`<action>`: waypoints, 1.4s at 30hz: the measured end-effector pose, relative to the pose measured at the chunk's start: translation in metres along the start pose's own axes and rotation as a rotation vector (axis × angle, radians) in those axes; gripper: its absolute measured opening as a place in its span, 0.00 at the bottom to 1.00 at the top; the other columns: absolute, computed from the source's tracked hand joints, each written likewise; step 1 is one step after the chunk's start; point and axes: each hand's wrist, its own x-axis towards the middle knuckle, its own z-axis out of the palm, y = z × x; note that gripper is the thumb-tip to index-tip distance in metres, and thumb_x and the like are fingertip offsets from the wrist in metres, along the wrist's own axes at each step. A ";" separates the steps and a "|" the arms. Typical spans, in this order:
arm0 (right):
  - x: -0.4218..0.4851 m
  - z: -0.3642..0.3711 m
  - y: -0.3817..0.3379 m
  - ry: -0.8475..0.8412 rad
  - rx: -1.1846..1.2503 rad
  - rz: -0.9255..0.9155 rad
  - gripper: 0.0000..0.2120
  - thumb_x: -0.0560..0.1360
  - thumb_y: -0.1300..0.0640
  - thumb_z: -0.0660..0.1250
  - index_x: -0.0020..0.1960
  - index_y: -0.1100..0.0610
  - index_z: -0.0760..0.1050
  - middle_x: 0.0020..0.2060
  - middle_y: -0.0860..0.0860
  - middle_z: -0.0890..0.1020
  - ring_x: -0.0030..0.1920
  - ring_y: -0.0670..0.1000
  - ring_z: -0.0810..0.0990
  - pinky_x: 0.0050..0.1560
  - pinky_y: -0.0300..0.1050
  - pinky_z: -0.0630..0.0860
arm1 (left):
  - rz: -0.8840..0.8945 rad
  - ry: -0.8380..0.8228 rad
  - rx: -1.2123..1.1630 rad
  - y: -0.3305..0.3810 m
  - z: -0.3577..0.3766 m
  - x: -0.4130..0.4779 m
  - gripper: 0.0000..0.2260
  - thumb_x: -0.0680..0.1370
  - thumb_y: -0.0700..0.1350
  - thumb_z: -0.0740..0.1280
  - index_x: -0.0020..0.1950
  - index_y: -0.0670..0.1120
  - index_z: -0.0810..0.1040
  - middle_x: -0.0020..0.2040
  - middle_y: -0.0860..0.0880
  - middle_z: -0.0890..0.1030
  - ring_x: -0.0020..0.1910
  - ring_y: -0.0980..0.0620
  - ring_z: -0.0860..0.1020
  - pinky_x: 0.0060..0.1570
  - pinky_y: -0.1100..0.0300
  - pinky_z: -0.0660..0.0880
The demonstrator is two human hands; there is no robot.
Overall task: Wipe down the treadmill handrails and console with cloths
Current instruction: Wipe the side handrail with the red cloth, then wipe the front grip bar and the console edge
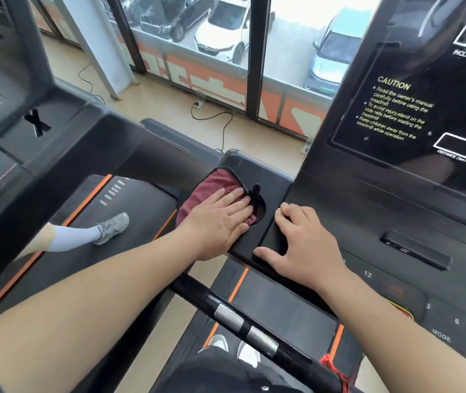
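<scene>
A dark red cloth (210,185) lies on the left wing of the black treadmill console (266,177), beside its round cup recess (260,208). My left hand (220,219) presses flat on the cloth, fingers spread toward the recess. My right hand (302,239) rests with fingers apart on the tray next to it and holds nothing. The glossy display panel (413,117) with a yellow CAUTION text rises at the right. A black handrail bar (243,321) with silver pulse sensors crosses below my arms.
A neighbouring treadmill (56,143) stands at the left, with another person's leg and sneaker (112,226) on its belt. Power cables (220,117) run over the floor by the windows. A red cord (336,370) hangs near the console keys. My own shoes (234,350) stand on the belt.
</scene>
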 end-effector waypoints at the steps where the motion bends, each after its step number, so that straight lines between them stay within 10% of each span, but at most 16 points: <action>1: 0.000 -0.001 0.000 -0.006 -0.001 -0.005 0.46 0.68 0.24 0.59 0.75 0.54 0.71 0.72 0.45 0.70 0.73 0.49 0.63 0.59 0.45 0.77 | -0.014 0.024 0.007 0.001 0.002 0.000 0.28 0.85 0.58 0.41 0.83 0.49 0.56 0.83 0.51 0.56 0.83 0.50 0.47 0.81 0.48 0.46; 8: 0.000 -0.007 0.001 -0.062 0.011 -0.023 0.50 0.66 0.21 0.63 0.76 0.53 0.67 0.73 0.42 0.66 0.74 0.47 0.59 0.60 0.46 0.76 | -0.208 0.277 -0.136 0.045 0.009 -0.010 0.24 0.83 0.55 0.49 0.66 0.46 0.79 0.61 0.49 0.82 0.66 0.47 0.74 0.73 0.52 0.63; 15: 0.001 -0.015 -0.002 -0.150 0.039 -0.003 0.54 0.60 0.21 0.68 0.76 0.52 0.65 0.72 0.42 0.62 0.73 0.48 0.56 0.58 0.49 0.76 | -0.184 0.277 -0.429 0.042 0.006 -0.031 0.22 0.84 0.50 0.63 0.78 0.55 0.68 0.76 0.56 0.72 0.76 0.56 0.67 0.75 0.60 0.62; 19: 0.003 -0.021 -0.008 -0.207 0.042 0.015 0.54 0.62 0.23 0.69 0.76 0.54 0.63 0.73 0.44 0.60 0.75 0.48 0.53 0.60 0.51 0.76 | -0.257 0.501 -0.328 0.041 0.015 -0.056 0.15 0.79 0.42 0.68 0.64 0.55 0.83 0.63 0.55 0.84 0.57 0.52 0.84 0.45 0.57 0.82; 24: -0.020 -0.001 -0.025 0.013 0.209 0.045 0.39 0.72 0.37 0.73 0.75 0.58 0.70 0.76 0.51 0.66 0.78 0.50 0.59 0.70 0.51 0.72 | -0.596 0.496 -0.938 0.036 -0.003 -0.075 0.10 0.85 0.49 0.61 0.59 0.54 0.81 0.50 0.55 0.85 0.51 0.51 0.82 0.57 0.49 0.78; 29: -0.065 0.027 -0.061 0.206 0.277 -0.020 0.20 0.73 0.49 0.76 0.62 0.56 0.82 0.59 0.49 0.79 0.64 0.52 0.75 0.55 0.49 0.80 | -0.771 0.546 -1.130 0.004 -0.010 -0.120 0.10 0.84 0.50 0.61 0.56 0.50 0.81 0.50 0.52 0.84 0.53 0.51 0.82 0.61 0.46 0.78; 34: -0.105 0.047 -0.091 0.149 0.321 0.075 0.17 0.73 0.47 0.74 0.60 0.51 0.82 0.51 0.45 0.78 0.57 0.51 0.78 0.50 0.49 0.79 | -0.606 0.648 -0.963 -0.003 -0.042 -0.166 0.08 0.85 0.49 0.60 0.55 0.52 0.79 0.46 0.54 0.83 0.45 0.60 0.78 0.48 0.63 0.75; 38: -0.144 0.053 -0.091 -0.093 0.265 0.313 0.36 0.69 0.32 0.73 0.71 0.49 0.73 0.61 0.46 0.75 0.67 0.50 0.71 0.62 0.49 0.73 | -0.321 0.733 -0.460 0.030 -0.023 -0.187 0.12 0.84 0.50 0.60 0.61 0.49 0.79 0.52 0.51 0.84 0.49 0.47 0.79 0.45 0.50 0.76; 42: -0.183 0.052 -0.083 -0.166 0.149 0.461 0.46 0.65 0.27 0.73 0.75 0.49 0.67 0.65 0.46 0.73 0.70 0.51 0.68 0.67 0.49 0.70 | -0.085 0.320 -0.293 0.053 0.057 -0.172 0.23 0.82 0.52 0.53 0.70 0.43 0.77 0.64 0.43 0.80 0.63 0.40 0.78 0.65 0.47 0.72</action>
